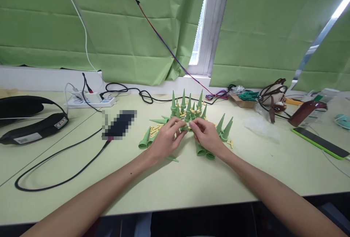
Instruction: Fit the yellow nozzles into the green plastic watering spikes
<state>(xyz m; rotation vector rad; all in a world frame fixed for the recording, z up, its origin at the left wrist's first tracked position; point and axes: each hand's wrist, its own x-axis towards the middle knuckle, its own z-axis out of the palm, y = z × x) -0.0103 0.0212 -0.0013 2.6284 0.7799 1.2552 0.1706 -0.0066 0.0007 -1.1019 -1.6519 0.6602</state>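
Observation:
My left hand (168,135) pinches a small green plastic piece (185,127), mostly covered by the fingers. Close against it, the thumb and forefinger of my right hand (204,133) are pressed together; what they grip is too small to make out. Just behind both hands stand several pointed green plastic cones (173,105) with little yellow pegs (192,112) around them. More yellow pegs (154,130) lie in a pile beside a tilted green cone (144,139) left of my left hand. Under my right wrist, hollow green cone bases (201,151) face me. Two cones (226,129) stand to its right.
A power strip (91,101) with cables lies at the back left, near a black padded device (35,129). A blurred dark device (119,124) trails a looping black cable (51,189). On the right are a green-edged phone (319,142), a dark red bottle (307,113) and plastic wrap (261,127).

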